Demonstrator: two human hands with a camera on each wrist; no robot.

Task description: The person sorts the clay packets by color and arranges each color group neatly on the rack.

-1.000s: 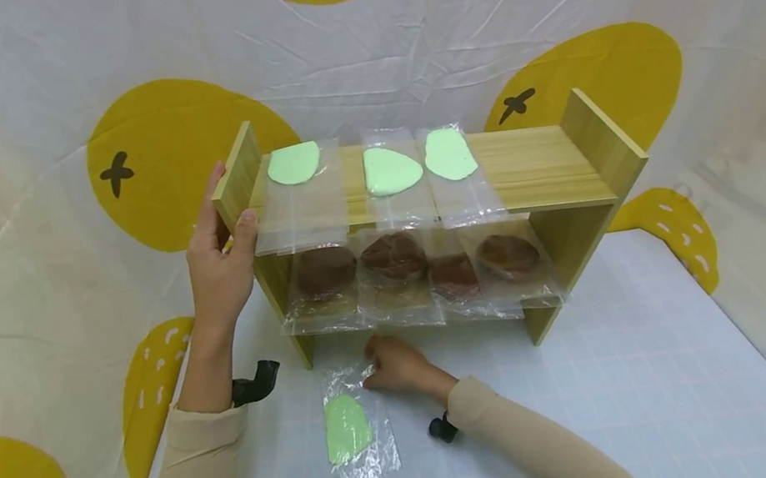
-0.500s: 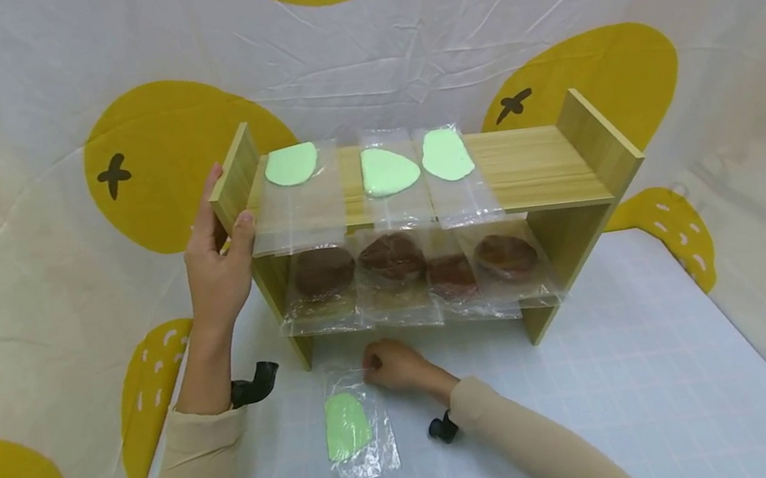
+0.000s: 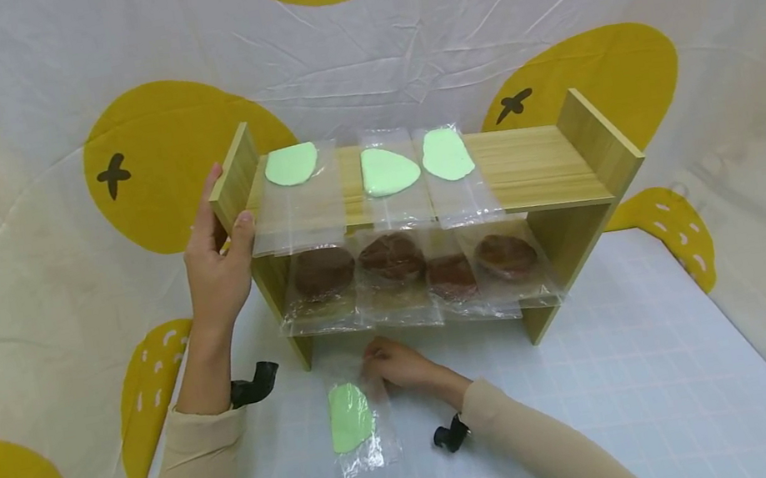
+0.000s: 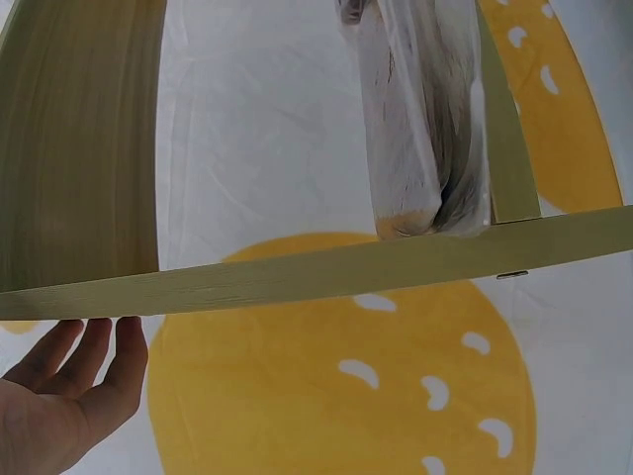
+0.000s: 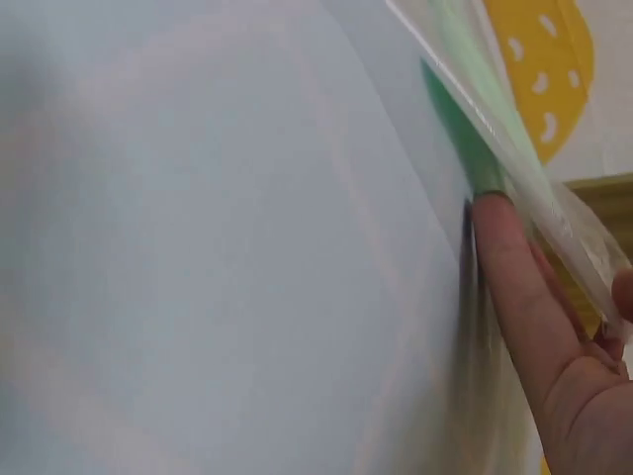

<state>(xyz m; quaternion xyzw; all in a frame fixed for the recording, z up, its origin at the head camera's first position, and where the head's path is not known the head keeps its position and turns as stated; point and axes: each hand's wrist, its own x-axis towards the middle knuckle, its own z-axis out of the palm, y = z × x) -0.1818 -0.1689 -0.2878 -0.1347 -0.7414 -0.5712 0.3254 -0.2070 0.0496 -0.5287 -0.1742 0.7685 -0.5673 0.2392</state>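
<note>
My left hand (image 3: pixel 218 277) grips the left side panel (image 3: pixel 237 177) of a two-tier wooden shelf (image 3: pixel 538 166), thumb on the near side. In the left wrist view its fingertips (image 4: pixel 127 332) touch the panel's edge. Below the shelf's front, my right hand (image 3: pixel 404 364) pinches the upper right part of a clear plastic bag (image 3: pixel 374 455) with a flat pale green piece (image 3: pixel 350 419) inside. The right wrist view has the bag lifted at an angle, with a finger (image 5: pixel 524 287) along its underside. What the green piece is made of, I cannot tell.
Several similar bags with green pieces (image 3: pixel 390 171) lie on the upper tier, their lower ends over its front edge. Bags with dark brown round pieces (image 3: pixel 392 259) fill the lower tier. A pale checked cloth (image 3: pixel 625 367) covers the table; a patterned curtain (image 3: pixel 396 42) hangs behind.
My right hand has raised the bag with the green piece slightly, shifting it a little up and right. My left hand stays on the shelf.
</note>
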